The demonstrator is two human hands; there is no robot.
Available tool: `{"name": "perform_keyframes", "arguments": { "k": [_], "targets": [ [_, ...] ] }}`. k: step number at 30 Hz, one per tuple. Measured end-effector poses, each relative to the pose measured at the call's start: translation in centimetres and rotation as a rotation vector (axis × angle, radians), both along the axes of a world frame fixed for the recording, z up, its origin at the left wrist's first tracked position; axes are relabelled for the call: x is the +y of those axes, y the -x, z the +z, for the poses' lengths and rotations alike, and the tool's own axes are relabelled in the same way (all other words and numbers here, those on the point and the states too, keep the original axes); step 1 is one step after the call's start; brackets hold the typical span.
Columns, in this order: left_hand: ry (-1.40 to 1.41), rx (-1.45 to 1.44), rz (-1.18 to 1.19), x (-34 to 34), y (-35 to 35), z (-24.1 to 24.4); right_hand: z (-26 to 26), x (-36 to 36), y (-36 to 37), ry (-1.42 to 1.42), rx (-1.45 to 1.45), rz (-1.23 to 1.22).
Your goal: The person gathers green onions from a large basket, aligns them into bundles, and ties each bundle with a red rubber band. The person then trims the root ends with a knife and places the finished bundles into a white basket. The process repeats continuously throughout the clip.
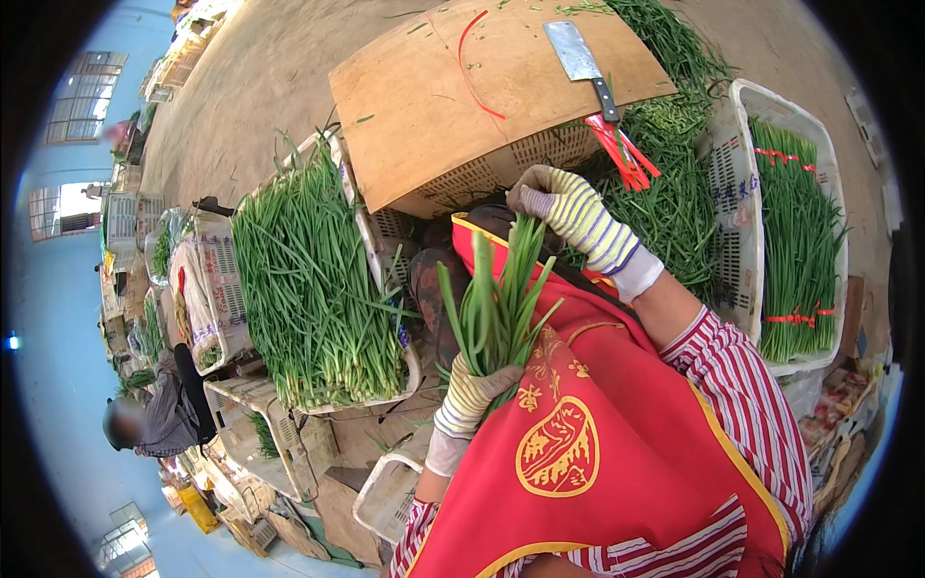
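My left hand point(473, 394), in a striped knit glove, is closed around a bunch of green garlic chives point(498, 311) above my red apron. At the upper ends of the bunch is my right hand point(571, 206), gloved alike, its fingertips bent at the leaf tips; whether they pinch a leaf is unclear. Beyond it, a cleaver point(578, 61) with a black handle lies on a wooden board point(433, 115). Red ties point(625, 155) hang at the board's near edge, and one red strip point(470, 72) lies on top.
To the left, a crate point(412, 372) is heaped with loose chives. A white crate point(759, 217) at the right holds chives bound with red ties. Cut leaves point(672, 209) are piled between board and right crate. A person point(170, 412) is at the far left, near more crates.
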State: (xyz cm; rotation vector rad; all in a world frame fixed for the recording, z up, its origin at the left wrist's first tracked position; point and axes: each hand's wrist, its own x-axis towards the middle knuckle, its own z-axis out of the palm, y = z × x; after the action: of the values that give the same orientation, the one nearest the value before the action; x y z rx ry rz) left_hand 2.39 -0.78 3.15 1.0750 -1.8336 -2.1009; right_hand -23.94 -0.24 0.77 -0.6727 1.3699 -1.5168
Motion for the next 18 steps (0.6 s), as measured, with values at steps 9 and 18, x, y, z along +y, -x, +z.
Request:
{"name": "perform_keyframes", "arguments": {
  "k": [9, 18],
  "targets": [
    [-0.500, 0.301, 0.248, 0.4, -3.0, -3.8, -6.1, 1.9, 6.5, -0.058, 0.150, -0.323],
    [-0.579, 0.336, 0.172, 0.0, -2.2, -2.8, -0.6, 1.0, -2.5, 0.031, -0.273, 0.176]
  ]
}}
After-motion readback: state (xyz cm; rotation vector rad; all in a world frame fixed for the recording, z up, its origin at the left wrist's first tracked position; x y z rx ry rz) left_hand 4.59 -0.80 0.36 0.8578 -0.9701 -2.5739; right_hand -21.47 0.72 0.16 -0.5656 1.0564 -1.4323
